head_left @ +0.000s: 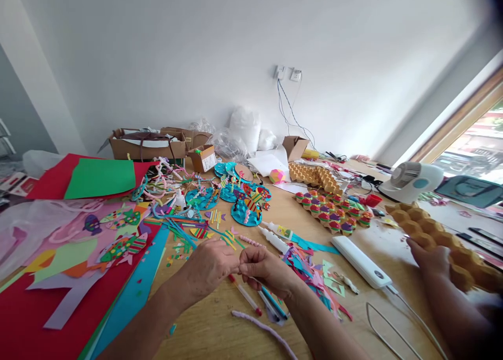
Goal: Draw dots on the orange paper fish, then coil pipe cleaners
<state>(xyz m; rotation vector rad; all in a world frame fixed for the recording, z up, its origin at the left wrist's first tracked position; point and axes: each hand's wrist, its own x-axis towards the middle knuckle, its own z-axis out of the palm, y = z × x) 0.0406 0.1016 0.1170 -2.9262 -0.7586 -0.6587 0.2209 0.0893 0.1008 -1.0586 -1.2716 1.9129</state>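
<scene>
My left hand [214, 265] and my right hand [265, 268] meet over the middle of the wooden table, fingertips pinched together. What they hold is too small and hidden to name. Beneath them lie a red-capped pen [247, 297] and blue pens [273, 301]. A pale lilac fuzzy stem [263, 327] rests nearer the front edge. Just beyond my hands are two white glue bottles, one of them plain [275, 240], and blue painted discs [246, 213] with striped paper fish on them.
At the right another person's hand [432, 260] holds a yellow egg tray [424, 226]. Also there are a white power bank [361, 262] with a cable, a painted egg tray [334, 210] and a fan [411, 182]. Coloured sheets [35, 307] cover the left; cardboard boxes [147, 148] stand behind.
</scene>
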